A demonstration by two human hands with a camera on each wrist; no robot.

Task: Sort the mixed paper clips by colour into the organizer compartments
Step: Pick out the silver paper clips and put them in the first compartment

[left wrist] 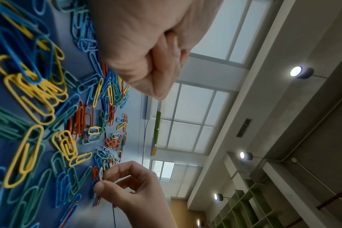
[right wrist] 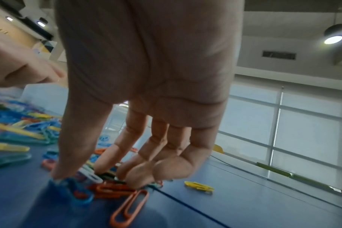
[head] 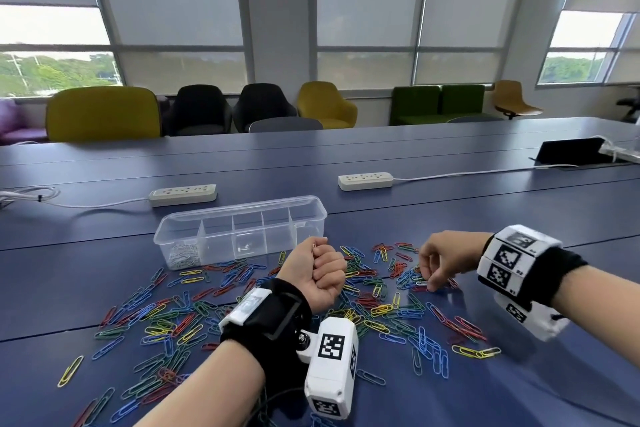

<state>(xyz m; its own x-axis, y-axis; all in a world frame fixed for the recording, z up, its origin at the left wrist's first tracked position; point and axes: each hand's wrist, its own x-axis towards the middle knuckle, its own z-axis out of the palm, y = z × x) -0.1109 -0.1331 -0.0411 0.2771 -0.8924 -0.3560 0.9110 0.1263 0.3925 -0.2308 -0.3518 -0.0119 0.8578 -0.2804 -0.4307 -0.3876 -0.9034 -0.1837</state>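
Mixed paper clips (head: 374, 308) in red, blue, green and yellow lie scattered on the blue table (head: 519, 218). Behind them stands a clear organizer (head: 311, 215) with several compartments; white clips (head: 183, 258) fill its leftmost one. My left hand (head: 325, 267) hovers over the pile as a closed fist (left wrist: 156, 61), and a thin pale clip end sticks out at its top. My right hand (head: 429, 282) reaches down into the pile's right side. Its thumb and forefinger pinch a white clip (right wrist: 90, 174), which also shows in the left wrist view as a pale clip (left wrist: 101, 174).
Two white power strips (head: 183, 194) (head: 365, 180) with cables lie behind the organizer. A dark device (head: 568, 149) sits at the far right of the table. Chairs line the far side under the windows. A loose orange clip (right wrist: 130, 206) lies near my right hand.
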